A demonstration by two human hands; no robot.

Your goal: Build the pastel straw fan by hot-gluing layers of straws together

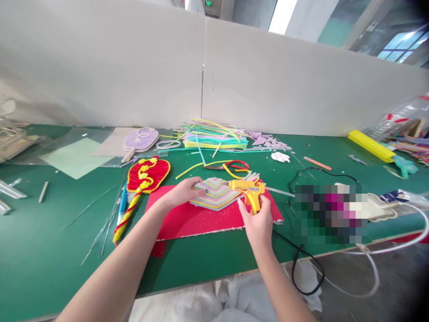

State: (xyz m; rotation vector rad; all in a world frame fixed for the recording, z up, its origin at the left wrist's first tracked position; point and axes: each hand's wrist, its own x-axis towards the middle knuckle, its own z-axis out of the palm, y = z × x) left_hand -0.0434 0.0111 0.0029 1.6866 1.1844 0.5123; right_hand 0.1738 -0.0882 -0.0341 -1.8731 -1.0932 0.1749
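Note:
My right hand (259, 226) is wrapped round the handle of a yellow hot glue gun (246, 185), whose nozzle points left. The nozzle is over a leaf-shaped piece of pastel strips (214, 201), set in nested V rows of pink, yellow, blue and white. My left hand (182, 193) pinches the left edge of this striped piece; its fingertips are partly hidden. Beneath lies a red board (187, 228) with a ragged white edge. Just behind are red-handled scissors (239, 165) and a bent yellow strip (191, 171).
A red and yellow fan (149, 174) lies left, beside a blue pen (123, 201). Farther back are a lilac fan (141, 139) and a heap of pastel strips (214, 138). Black cable (295, 268) hangs over the front edge at right. A pale partition (268, 80) stands behind.

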